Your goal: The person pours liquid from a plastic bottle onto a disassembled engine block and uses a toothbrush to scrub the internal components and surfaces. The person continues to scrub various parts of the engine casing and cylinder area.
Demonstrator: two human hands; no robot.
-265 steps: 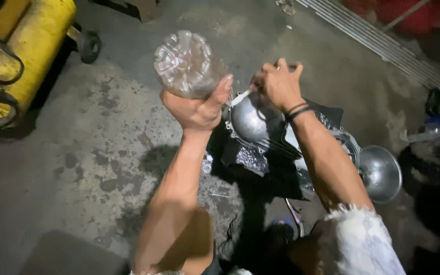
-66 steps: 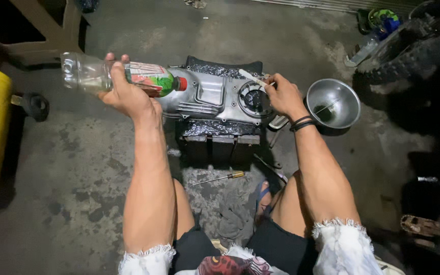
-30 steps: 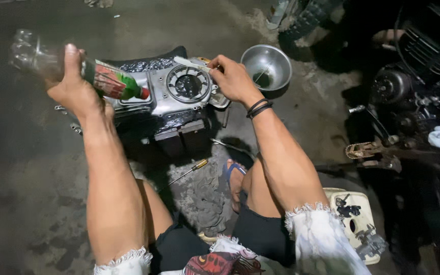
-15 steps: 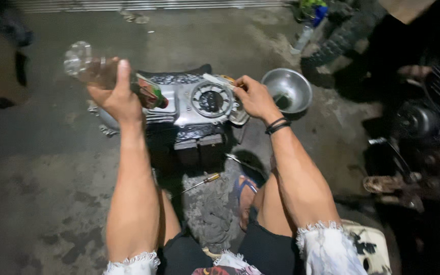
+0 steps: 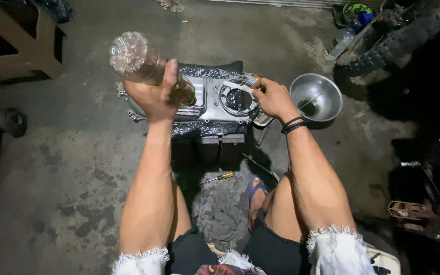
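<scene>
A clear bottle (image 5: pixel 137 60), likely light, thin-walled and slippery, is clamped mid-body in the left hand (image 5: pixel 154 94); a brush (image 5: pixel 238 86) is pinched by the right hand (image 5: pixel 272 99) over the engine cover (image 5: pixel 207 99).

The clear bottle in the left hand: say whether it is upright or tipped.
Tipped. The clear bottle in the left hand has its base raised toward the camera, neck down toward the engine cover.

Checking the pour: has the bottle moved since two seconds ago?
Yes. The bottle in the left hand has tipped steeper, neck down over the engine cover.
</scene>
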